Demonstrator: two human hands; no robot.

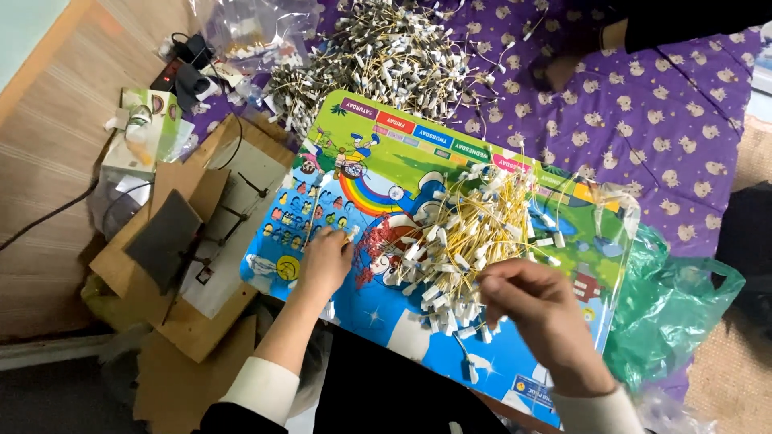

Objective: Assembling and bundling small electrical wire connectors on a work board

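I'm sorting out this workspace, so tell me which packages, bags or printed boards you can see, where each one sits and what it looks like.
Printed board: centre, under both hands; rectangular, bright cartoon colours.
Carton: left, on the floor; green and white, opened.
Green plastic bag: right of the board; crumpled, translucent.
Clear plastic bag: top, beside the large pile; holds small white pieces.

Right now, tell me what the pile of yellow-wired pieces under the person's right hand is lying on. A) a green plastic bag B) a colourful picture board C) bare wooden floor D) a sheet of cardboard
B: the pile of yellow-wired pieces lies on the colourful picture board, with the right hand at its near edge and the left hand on the board beside it.
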